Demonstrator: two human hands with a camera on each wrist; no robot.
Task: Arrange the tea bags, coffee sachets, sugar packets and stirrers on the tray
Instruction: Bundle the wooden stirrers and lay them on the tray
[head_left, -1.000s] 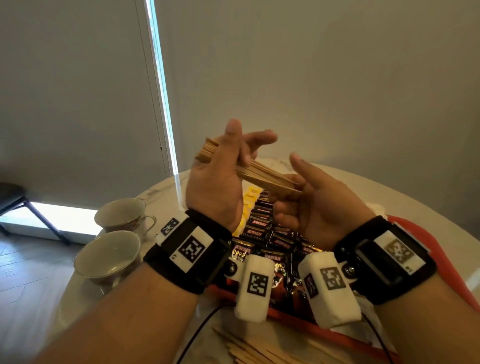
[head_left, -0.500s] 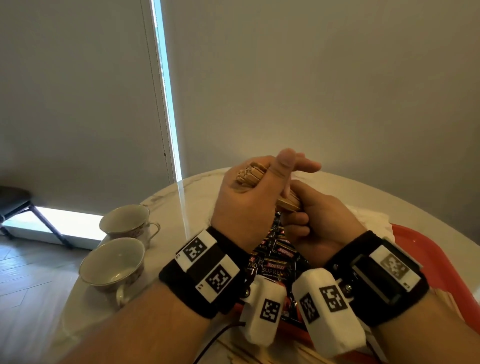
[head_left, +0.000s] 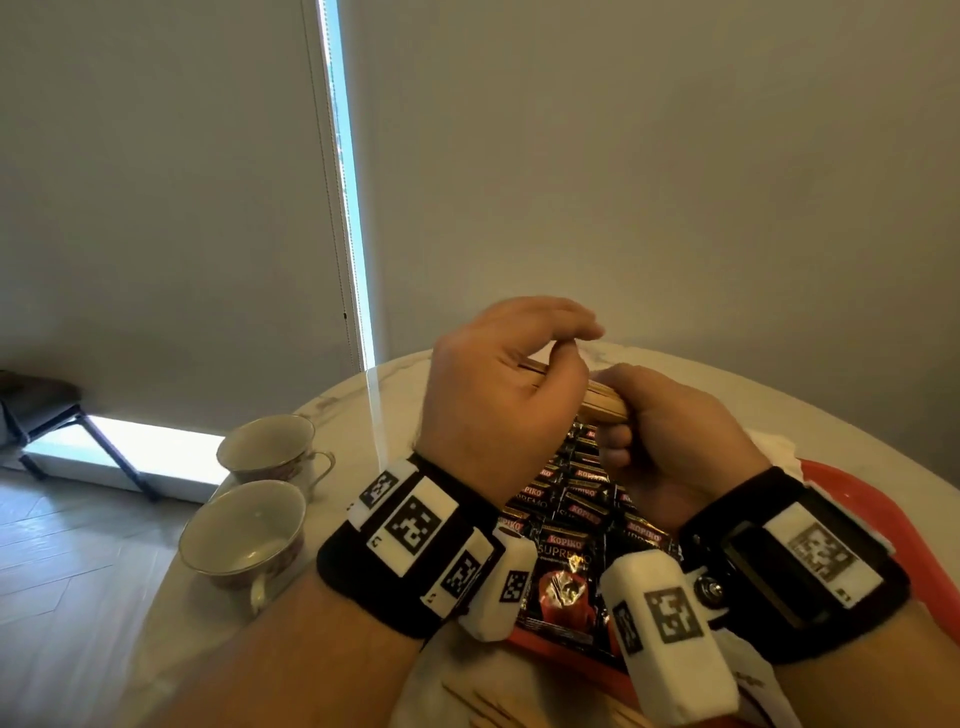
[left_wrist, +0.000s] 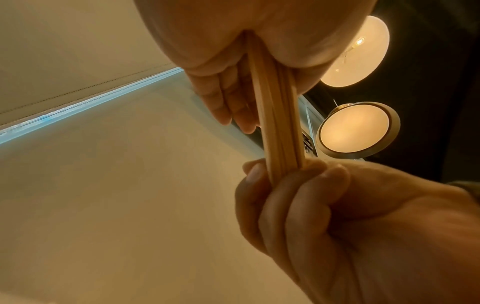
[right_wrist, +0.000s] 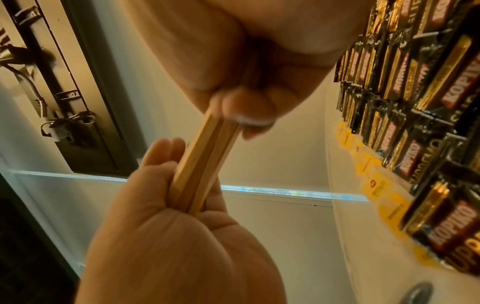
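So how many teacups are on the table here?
2, both at the table's left edge in the head view: the near cup and the far cup right behind it. The forearms hide part of the table, so another could be out of sight.

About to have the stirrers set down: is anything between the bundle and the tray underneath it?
Yes. Both the left hand and the right hand grip the stirrer bundle above the red tray, and rows of coffee sachets cover the tray directly below. Bare tray shows only at the right.
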